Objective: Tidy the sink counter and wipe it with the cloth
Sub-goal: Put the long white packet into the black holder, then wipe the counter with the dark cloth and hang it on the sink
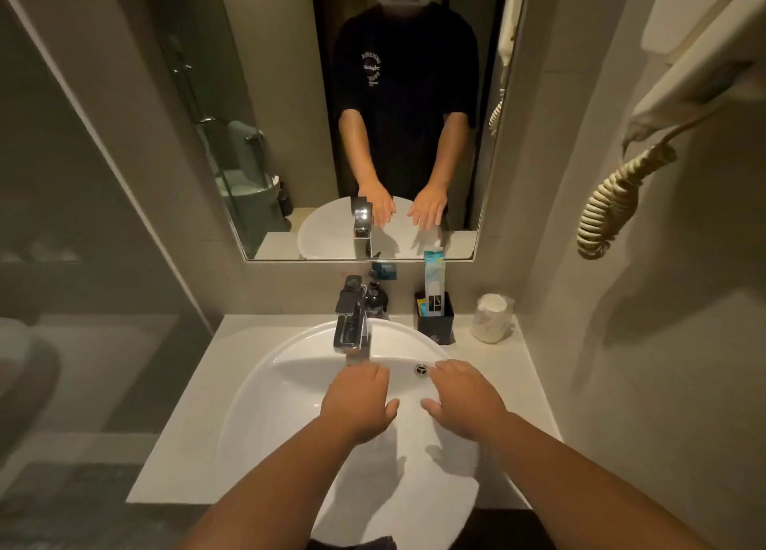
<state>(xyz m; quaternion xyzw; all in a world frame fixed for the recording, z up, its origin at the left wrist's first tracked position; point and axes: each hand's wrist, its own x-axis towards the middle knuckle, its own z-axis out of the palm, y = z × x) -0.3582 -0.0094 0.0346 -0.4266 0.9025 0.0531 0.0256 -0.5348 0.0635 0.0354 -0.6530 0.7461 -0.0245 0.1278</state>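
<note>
Both hands are hovering palm-down over the white sink basin (265, 408), which is sitting in the middle of the pale tabletop (195, 392). The left hand (358, 400) is hanging just near of the chrome faucet (351, 321), its grip loosely spread and pinching nothing. The right hand (464, 400) is floating a little apart from it, beside the overflow hole (421, 370), its grip likewise spread and empty (the two thumbs are pointing toward each other across a small gap).

Along the far edge of the tabletop, other things are standing in the way of any wipe: a dark soap pump bottle (377, 298) just right of the faucet and partly hidden behind it, a black square holder (435, 321) with a tall blue-and-white packet (434, 276) rising out of it, and a wrapped white cup (493, 318) at the far right corner. The cloth is not showing anywhere on the tabletop.

A mirror (290, 93) is covering the far wall, and a coiled cream cord (609, 201) is dangling on the right wall.
</note>
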